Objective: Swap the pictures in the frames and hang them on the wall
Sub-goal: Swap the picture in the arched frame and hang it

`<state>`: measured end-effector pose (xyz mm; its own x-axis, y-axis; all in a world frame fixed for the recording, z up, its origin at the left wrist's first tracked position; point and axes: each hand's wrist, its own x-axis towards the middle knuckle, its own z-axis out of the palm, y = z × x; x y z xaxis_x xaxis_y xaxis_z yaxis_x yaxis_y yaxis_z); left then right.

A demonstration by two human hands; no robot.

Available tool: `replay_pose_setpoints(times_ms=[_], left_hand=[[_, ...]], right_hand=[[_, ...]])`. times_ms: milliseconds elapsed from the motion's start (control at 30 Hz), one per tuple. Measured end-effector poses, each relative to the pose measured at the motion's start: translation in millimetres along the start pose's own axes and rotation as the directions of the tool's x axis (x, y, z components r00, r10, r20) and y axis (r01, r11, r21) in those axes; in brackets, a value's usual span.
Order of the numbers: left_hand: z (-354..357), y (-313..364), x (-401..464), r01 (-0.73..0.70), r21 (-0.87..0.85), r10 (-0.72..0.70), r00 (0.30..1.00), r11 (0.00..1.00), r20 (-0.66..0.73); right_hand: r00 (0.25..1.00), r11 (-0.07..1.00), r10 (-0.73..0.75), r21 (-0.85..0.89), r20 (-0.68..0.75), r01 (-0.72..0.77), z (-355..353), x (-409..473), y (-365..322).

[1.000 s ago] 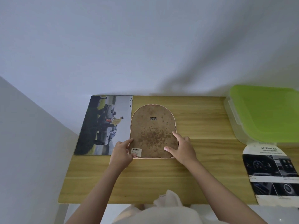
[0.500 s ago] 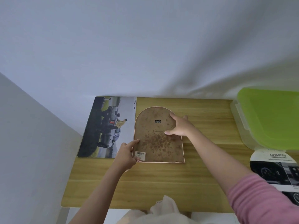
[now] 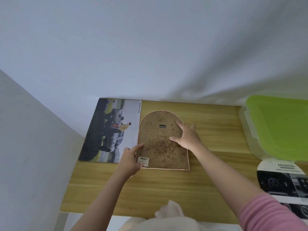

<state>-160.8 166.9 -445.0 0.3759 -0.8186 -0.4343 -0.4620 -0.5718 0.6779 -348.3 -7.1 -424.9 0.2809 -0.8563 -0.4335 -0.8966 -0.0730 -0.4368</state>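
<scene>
Face down on the tabletop point(image 3: 166, 189) lies the arched frame point(image 3: 162, 147), its speckled brown backing up, and both hands are on it. The right hand point(image 3: 186, 139) sits at the frame's right edge, fingers spread and fairly straight across the backing, thumb lying on the board; whether the fingers hook under the rim I cannot tell. Just beyond its fingertips is the small metal hanger point(image 3: 162, 126). The left hand point(image 3: 130, 161) is at the frame's lower left corner, forefinger stretched along the left edge, the other fingers curled at the corner; a real grip is not clear from here. Right beside that hand's thumb is the barcode sticker point(image 3: 143, 160). Past the left hand, touching the frame's left side, lies a printed picture point(image 3: 110, 130) of a pickup truck. Well off beyond the right hand sits a clear box with a green lid point(image 3: 280, 127), and nearer the person an arched picture point(image 3: 283, 182) headed ADVANCED. A pink sleeve point(image 3: 270, 214) covers the right forearm.
</scene>
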Motion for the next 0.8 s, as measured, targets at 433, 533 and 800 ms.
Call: replay_pose_setpoints(times_ms=[433,533,800], left_hand=[[0,4,-3,0.006,0.030,-0.006,1.000,1.000,-0.014],[1,7,-7,0.025,0.044,-0.024,0.999,0.999,-0.030],[-11,15,-18,0.062,-0.168,-0.064,0.998,0.984,-0.009]], right_hand=[[0.994,0.990,0.059,0.133,-0.088,-0.047,31,-51,17],[0.989,0.980,0.103,0.182,-0.103,-0.083,34,-53,15],[0.992,0.834,0.092,0.551,-0.083,-0.031,30,-57,20]])
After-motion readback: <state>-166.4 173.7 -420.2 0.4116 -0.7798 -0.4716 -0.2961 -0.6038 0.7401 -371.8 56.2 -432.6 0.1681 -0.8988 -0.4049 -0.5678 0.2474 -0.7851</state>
